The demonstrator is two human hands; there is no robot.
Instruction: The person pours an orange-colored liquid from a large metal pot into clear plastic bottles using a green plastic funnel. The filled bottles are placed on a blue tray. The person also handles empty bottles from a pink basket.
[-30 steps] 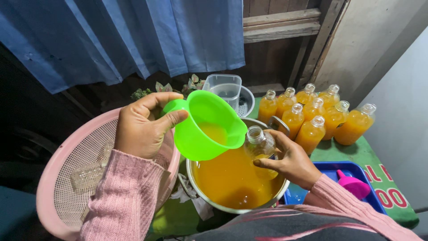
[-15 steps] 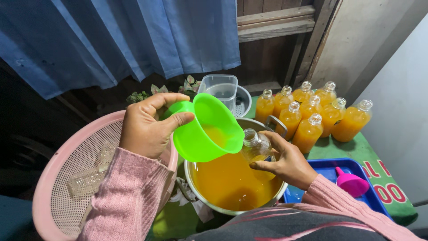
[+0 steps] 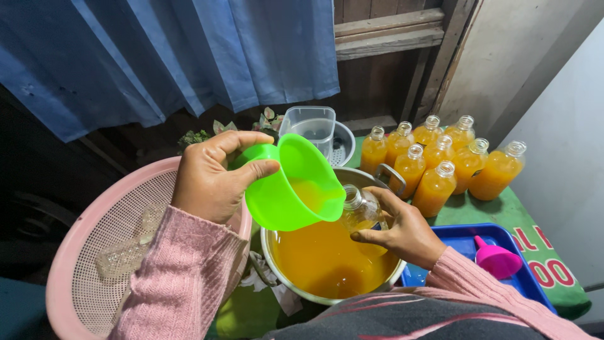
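Scoop tipped further — spout now at bottle mouth.

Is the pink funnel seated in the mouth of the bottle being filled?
No, the pink funnel lies in the blue tray, apart from the bottle held by the right hand.

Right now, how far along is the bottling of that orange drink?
Done: eight filled bottles stand grouped on the green cloth. In hand: the left hand tips a green jug toward a small bottle that the right hand holds over the pot. Left: the pot holds plenty of orange liquid.
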